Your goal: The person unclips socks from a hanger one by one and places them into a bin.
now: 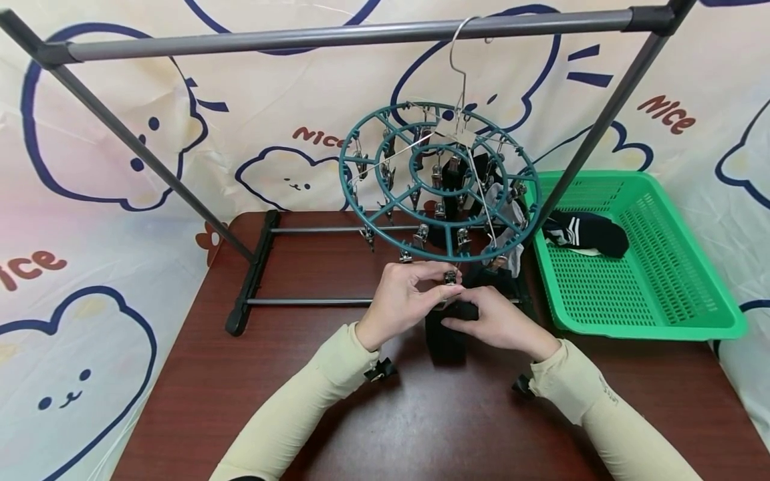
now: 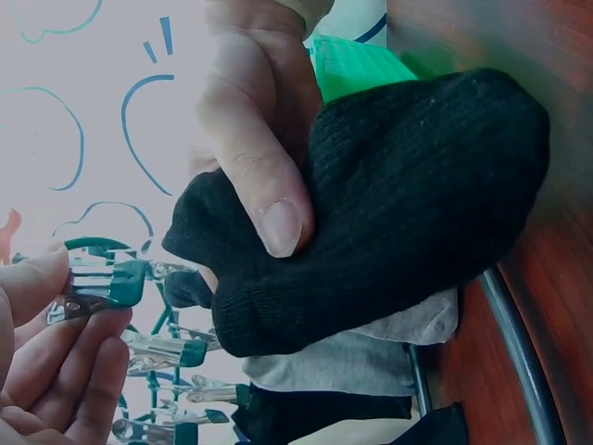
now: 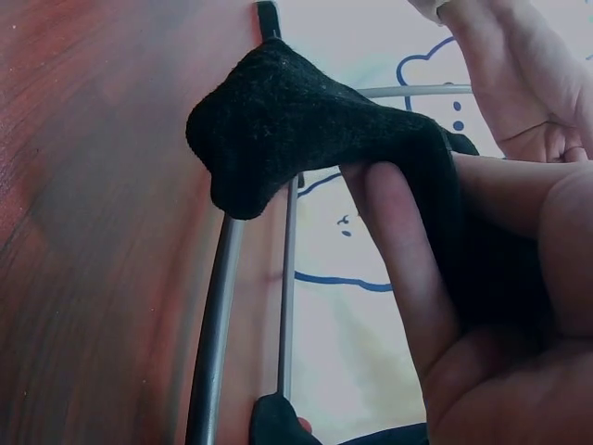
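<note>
My left hand [image 1: 409, 294] pinches a metal clip [image 2: 102, 283] with a green tip, below the near rim of the round green hanger [image 1: 385, 215]. Just to its right, my right hand [image 1: 502, 317] holds a black sock [image 2: 398, 195] between thumb and fingers. The sock hangs down toward the table in the head view, and its upper edge is close to the clip. Whether the clip touches the sock is hidden by the fingers. Other clips dangle around the hanger, and grey and black socks [image 2: 334, 364] hang at its right side.
The hanger hooks over the top bar [image 1: 361, 39] of a grey metal rack standing on the brown table [image 1: 385, 427]. At the right is a green basket [image 1: 656, 321] with a black, white-striped sock [image 1: 592, 232] inside. A cartoon-printed cloth [image 1: 289, 87] covers the background.
</note>
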The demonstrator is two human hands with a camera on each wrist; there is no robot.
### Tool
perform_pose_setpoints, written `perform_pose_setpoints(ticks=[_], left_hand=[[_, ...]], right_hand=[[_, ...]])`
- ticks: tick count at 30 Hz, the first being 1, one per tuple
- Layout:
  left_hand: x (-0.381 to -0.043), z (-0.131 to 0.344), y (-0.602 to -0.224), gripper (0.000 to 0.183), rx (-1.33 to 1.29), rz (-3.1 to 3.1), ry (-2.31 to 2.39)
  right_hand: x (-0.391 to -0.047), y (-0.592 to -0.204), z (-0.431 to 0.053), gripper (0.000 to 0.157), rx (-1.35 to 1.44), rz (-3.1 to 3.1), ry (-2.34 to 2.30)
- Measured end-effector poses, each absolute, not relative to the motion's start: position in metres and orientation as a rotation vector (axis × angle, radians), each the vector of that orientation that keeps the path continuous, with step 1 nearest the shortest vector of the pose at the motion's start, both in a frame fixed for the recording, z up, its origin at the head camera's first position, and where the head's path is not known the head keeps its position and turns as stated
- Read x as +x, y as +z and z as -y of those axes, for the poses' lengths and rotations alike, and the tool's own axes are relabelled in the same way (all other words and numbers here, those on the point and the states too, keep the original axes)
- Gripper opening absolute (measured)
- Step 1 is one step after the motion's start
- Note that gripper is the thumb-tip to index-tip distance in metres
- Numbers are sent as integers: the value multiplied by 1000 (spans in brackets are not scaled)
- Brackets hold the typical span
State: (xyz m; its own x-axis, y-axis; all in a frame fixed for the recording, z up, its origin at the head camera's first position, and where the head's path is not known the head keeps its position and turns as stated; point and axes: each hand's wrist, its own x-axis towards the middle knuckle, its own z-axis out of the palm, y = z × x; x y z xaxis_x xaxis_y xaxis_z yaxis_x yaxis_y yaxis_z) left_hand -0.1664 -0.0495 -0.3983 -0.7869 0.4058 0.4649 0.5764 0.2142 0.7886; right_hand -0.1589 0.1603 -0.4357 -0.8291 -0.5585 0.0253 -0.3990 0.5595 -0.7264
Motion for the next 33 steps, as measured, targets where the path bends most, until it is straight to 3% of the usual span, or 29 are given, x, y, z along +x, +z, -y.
perform_pose_setpoints(ticks=[12, 21, 33], left_hand=[[-167, 53, -395, 22, -973, 2306, -1601], [-169, 56, -397, 22, -989, 2299, -1579], [-169, 58, -398, 24, -948, 2305, -1623]], right_hand=[[-155, -424, -163, 21, -849, -2575, -1123], [-149, -385, -184, 13, -925, -2593, -1124], [-145, -345, -236, 17, -798, -2882, -1095]])
